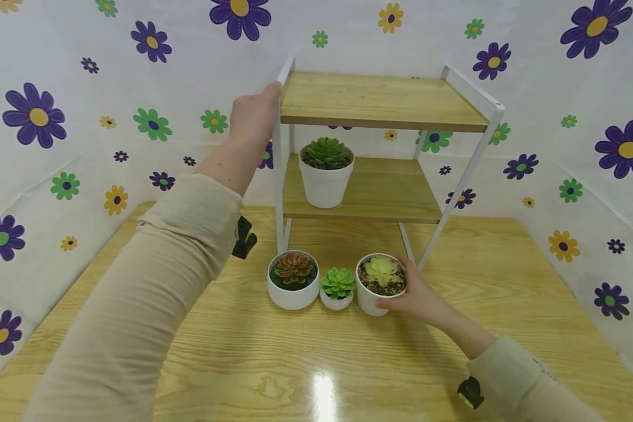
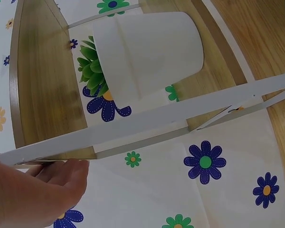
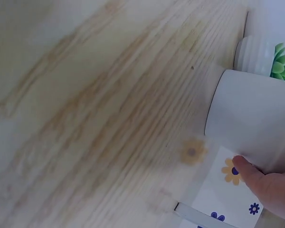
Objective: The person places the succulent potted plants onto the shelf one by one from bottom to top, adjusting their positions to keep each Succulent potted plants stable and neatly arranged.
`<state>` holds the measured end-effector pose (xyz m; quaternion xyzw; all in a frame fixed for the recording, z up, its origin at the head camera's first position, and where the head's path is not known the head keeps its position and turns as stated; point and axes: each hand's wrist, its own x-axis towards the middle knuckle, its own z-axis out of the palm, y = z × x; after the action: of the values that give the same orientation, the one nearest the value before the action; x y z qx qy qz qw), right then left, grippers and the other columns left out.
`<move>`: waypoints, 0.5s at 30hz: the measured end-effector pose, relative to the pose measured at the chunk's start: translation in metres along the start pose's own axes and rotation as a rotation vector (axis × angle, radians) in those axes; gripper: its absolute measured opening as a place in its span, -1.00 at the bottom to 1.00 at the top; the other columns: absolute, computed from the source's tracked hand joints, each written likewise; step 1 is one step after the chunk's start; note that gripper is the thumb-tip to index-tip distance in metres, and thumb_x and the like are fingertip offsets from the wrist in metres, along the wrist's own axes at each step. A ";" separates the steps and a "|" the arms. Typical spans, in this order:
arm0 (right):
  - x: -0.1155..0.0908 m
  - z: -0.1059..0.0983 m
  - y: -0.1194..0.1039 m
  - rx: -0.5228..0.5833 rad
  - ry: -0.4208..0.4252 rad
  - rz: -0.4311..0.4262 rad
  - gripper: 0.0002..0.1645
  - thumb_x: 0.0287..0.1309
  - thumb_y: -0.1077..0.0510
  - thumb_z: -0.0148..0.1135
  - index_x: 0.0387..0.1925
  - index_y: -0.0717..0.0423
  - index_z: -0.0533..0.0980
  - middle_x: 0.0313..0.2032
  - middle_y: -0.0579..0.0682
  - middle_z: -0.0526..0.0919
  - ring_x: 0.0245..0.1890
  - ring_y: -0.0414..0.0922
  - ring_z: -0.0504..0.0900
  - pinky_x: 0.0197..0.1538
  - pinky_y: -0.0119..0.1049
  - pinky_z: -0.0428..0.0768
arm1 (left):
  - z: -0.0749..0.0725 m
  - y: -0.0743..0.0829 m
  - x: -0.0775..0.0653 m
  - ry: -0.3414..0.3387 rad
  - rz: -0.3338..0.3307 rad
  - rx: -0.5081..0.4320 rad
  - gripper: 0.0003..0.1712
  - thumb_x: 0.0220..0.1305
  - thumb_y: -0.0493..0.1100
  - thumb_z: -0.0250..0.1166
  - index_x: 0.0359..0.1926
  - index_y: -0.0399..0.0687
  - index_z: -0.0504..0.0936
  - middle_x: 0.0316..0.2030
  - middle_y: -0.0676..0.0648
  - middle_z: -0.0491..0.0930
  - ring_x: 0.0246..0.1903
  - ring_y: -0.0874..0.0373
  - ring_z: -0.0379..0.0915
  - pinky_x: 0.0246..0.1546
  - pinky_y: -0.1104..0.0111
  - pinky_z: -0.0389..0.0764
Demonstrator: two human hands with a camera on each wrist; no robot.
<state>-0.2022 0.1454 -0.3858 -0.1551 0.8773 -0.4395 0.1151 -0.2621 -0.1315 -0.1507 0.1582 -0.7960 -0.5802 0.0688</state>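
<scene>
My left hand (image 1: 253, 120) grips the upper left side of a two-tier shelf rack (image 1: 380, 97) with wooden boards and a white metal frame. In the left wrist view its fingers (image 2: 69, 178) curl at the top board's edge. With thumb and fingers spread around its right side, my right hand (image 1: 419, 299) holds a white potted succulent (image 1: 370, 303) with pale yellow-green leaves, low at the table. Left of that pot stand a tiny green succulent in a round white pot (image 1: 337, 303) and a reddish succulent in a low white bowl (image 1: 293, 298).
A taller white pot (image 1: 324, 186) with a green succulent stands on the rack's lower board, toward the left. The rack's legs rest on the wooden table (image 1: 242, 363). Flower-patterned cloth (image 1: 184, 88) hangs behind and at both sides.
</scene>
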 end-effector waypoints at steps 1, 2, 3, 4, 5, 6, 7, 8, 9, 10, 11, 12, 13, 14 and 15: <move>0.000 0.001 0.000 -0.003 0.008 0.006 0.32 -0.14 0.00 0.48 0.35 0.45 -0.21 0.27 0.50 0.11 0.28 0.34 0.19 0.29 0.17 0.21 | 0.000 0.000 0.000 -0.001 0.000 -0.002 -0.36 0.34 0.29 -0.16 0.30 0.12 0.31 0.21 0.08 0.33 0.13 0.24 0.21 0.22 0.35 0.30; 0.000 0.001 0.001 -0.005 0.013 0.016 0.32 -0.14 0.00 0.48 0.35 0.45 -0.21 0.27 0.49 0.12 0.28 0.34 0.19 0.29 0.17 0.22 | 0.000 0.000 0.000 -0.001 0.002 -0.001 -0.36 0.34 0.29 -0.16 0.30 0.12 0.30 0.22 0.08 0.32 0.15 0.23 0.21 0.23 0.35 0.29; 0.000 0.001 0.001 -0.007 0.018 0.023 0.31 -0.14 0.00 0.47 0.35 0.44 -0.20 0.27 0.49 0.12 0.28 0.34 0.20 0.29 0.16 0.23 | 0.001 0.000 0.000 -0.001 0.003 0.002 -0.36 0.34 0.29 -0.16 0.30 0.12 0.31 0.23 0.08 0.32 0.17 0.23 0.21 0.24 0.34 0.29; 0.000 0.002 0.001 -0.007 0.022 0.030 0.31 -0.14 0.00 0.48 0.35 0.44 -0.19 0.27 0.48 0.12 0.28 0.33 0.20 0.28 0.16 0.23 | 0.001 -0.001 0.000 0.000 0.004 0.001 -0.36 0.34 0.28 -0.16 0.30 0.12 0.31 0.24 0.08 0.31 0.18 0.22 0.21 0.26 0.33 0.28; 0.000 0.002 0.001 -0.006 0.024 0.038 0.31 -0.14 0.00 0.47 0.36 0.44 -0.19 0.28 0.48 0.13 0.28 0.33 0.20 0.28 0.16 0.24 | 0.001 -0.001 0.000 0.002 0.002 0.001 -0.36 0.34 0.28 -0.16 0.31 0.12 0.30 0.26 0.08 0.31 0.20 0.22 0.21 0.27 0.33 0.27; 0.000 0.002 0.002 -0.005 0.025 0.046 0.31 -0.14 0.00 0.47 0.36 0.43 -0.19 0.28 0.47 0.12 0.28 0.33 0.20 0.28 0.16 0.24 | 0.001 -0.001 0.000 0.002 0.004 0.003 -0.36 0.34 0.28 -0.16 0.31 0.12 0.31 0.26 0.08 0.31 0.20 0.22 0.21 0.27 0.32 0.27; 0.000 0.002 0.002 -0.002 0.027 0.054 0.31 -0.14 -0.01 0.47 0.36 0.42 -0.19 0.29 0.46 0.12 0.29 0.32 0.20 0.28 0.16 0.24 | 0.001 -0.001 -0.001 0.002 0.005 0.003 -0.36 0.34 0.28 -0.16 0.31 0.12 0.30 0.26 0.08 0.30 0.21 0.22 0.21 0.27 0.32 0.26; -0.001 0.002 0.002 0.001 0.029 0.058 0.32 -0.15 -0.01 0.48 0.36 0.42 -0.19 0.29 0.46 0.12 0.29 0.32 0.20 0.28 0.16 0.24 | 0.001 -0.001 -0.001 0.002 0.006 0.005 -0.36 0.35 0.28 -0.17 0.31 0.12 0.30 0.26 0.08 0.30 0.21 0.22 0.21 0.27 0.32 0.27; -0.002 0.002 0.001 0.000 0.032 0.058 0.32 -0.15 -0.01 0.48 0.36 0.42 -0.18 0.29 0.46 0.13 0.28 0.32 0.21 0.28 0.15 0.25 | 0.001 -0.001 -0.001 0.003 0.007 0.008 -0.36 0.35 0.28 -0.17 0.31 0.12 0.31 0.26 0.08 0.31 0.20 0.22 0.21 0.26 0.33 0.27; -0.002 0.002 0.001 -0.002 0.035 0.059 0.32 -0.16 -0.02 0.49 0.36 0.42 -0.17 0.29 0.45 0.14 0.28 0.32 0.22 0.28 0.15 0.25 | 0.001 -0.001 -0.002 0.003 0.008 0.008 -0.36 0.35 0.28 -0.17 0.31 0.12 0.30 0.26 0.08 0.31 0.20 0.22 0.21 0.26 0.33 0.28; -0.003 0.002 0.001 -0.006 0.039 0.062 0.31 -0.17 -0.02 0.49 0.37 0.41 -0.16 0.29 0.44 0.15 0.28 0.32 0.22 0.27 0.15 0.26 | 0.001 -0.001 -0.002 0.003 0.010 0.009 -0.37 0.35 0.28 -0.17 0.31 0.12 0.31 0.25 0.08 0.31 0.19 0.22 0.21 0.26 0.34 0.28; -0.004 0.002 0.001 -0.012 0.045 0.063 0.31 -0.18 -0.02 0.50 0.37 0.41 -0.15 0.29 0.44 0.16 0.27 0.32 0.23 0.27 0.15 0.26 | 0.001 -0.001 -0.002 0.003 0.010 0.008 -0.36 0.35 0.28 -0.17 0.31 0.11 0.31 0.25 0.07 0.31 0.19 0.22 0.21 0.25 0.34 0.29; -0.005 0.002 0.000 -0.017 0.050 0.063 0.32 -0.19 -0.02 0.50 0.37 0.40 -0.14 0.29 0.44 0.16 0.27 0.32 0.24 0.27 0.15 0.27 | 0.001 -0.001 -0.002 0.004 0.010 0.008 -0.36 0.35 0.28 -0.17 0.31 0.11 0.31 0.25 0.07 0.32 0.18 0.22 0.22 0.25 0.34 0.29; -0.006 0.001 0.000 -0.024 0.053 0.066 0.32 -0.20 -0.02 0.51 0.36 0.40 -0.13 0.28 0.44 0.17 0.27 0.32 0.24 0.26 0.15 0.27 | 0.001 -0.001 -0.002 0.005 0.009 0.007 -0.36 0.35 0.28 -0.17 0.31 0.11 0.31 0.25 0.07 0.32 0.18 0.22 0.22 0.25 0.35 0.29; -0.006 0.001 0.000 -0.028 0.055 0.065 0.32 -0.21 -0.02 0.51 0.36 0.40 -0.12 0.28 0.44 0.18 0.26 0.32 0.25 0.26 0.15 0.28 | 0.001 -0.001 -0.002 0.007 0.009 0.009 -0.36 0.35 0.28 -0.17 0.31 0.11 0.30 0.25 0.07 0.32 0.18 0.22 0.22 0.24 0.35 0.29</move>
<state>-0.1962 0.1472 -0.3862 -0.1159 0.8908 -0.4273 0.1028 -0.2607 -0.1306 -0.1517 0.1568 -0.7990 -0.5759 0.0734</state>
